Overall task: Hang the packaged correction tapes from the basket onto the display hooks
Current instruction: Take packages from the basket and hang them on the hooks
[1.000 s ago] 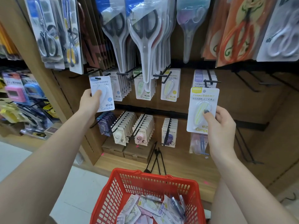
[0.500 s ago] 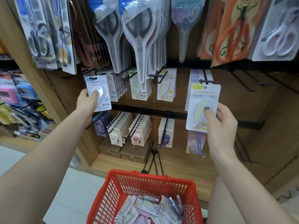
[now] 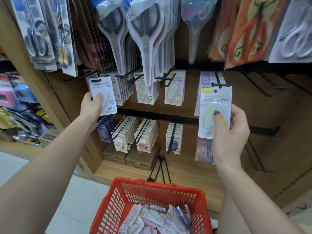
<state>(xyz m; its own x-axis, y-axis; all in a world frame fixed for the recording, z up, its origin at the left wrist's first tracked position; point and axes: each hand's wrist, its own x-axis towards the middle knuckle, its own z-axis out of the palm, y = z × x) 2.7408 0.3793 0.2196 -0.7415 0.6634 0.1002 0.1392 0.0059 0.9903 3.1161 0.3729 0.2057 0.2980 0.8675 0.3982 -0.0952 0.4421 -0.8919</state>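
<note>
Both hands lifting correction tapes to their hooks.
The left hand (image 3: 91,105) holds the blue pack (image 3: 103,96), the right hand (image 3: 231,130) the yellow pack (image 3: 215,112); seemingly neither hole is seated yet, so line each up before pushing.

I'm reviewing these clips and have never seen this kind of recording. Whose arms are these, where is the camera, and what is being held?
No machine here: a person wears one wide-angle camera on the head, looking down past their own bare arms at a shop display. The left hand grips a blue-marked correction tape pack, whose hang slot is at the tip of a hook. The right hand pinches a yellow-green correction tape pack just under another display hook. Below stands a red basket with more packs inside. Packaged scissors hang above.
</note>
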